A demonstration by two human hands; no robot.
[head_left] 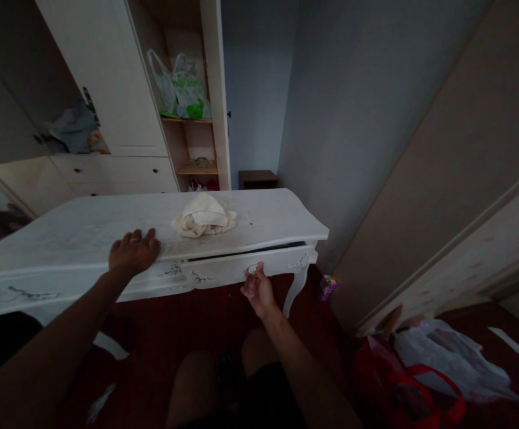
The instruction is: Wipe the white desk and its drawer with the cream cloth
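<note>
A white table (93,232) with curved legs stands in front of me. My left hand (134,251) lies on its top near the front edge, fingers resting on the surface, with a ring on one finger. At the table's right front, a white drawer (223,268) is pulled slightly out, leaving a dark gap above it. My right hand (259,286) grips the drawer's knob (253,269) with thumb and fingers. A crumpled cream cloth (204,214) sits on the tabletop between and beyond my hands.
Behind the table is a white wardrobe (138,173) with shelves holding a plastic bag (190,89). A small brown cabinet (258,177) stands by the grey wall. On the dark red floor at right are a small colourful box (328,286), a red bag (388,381) and a white plastic bag (456,357).
</note>
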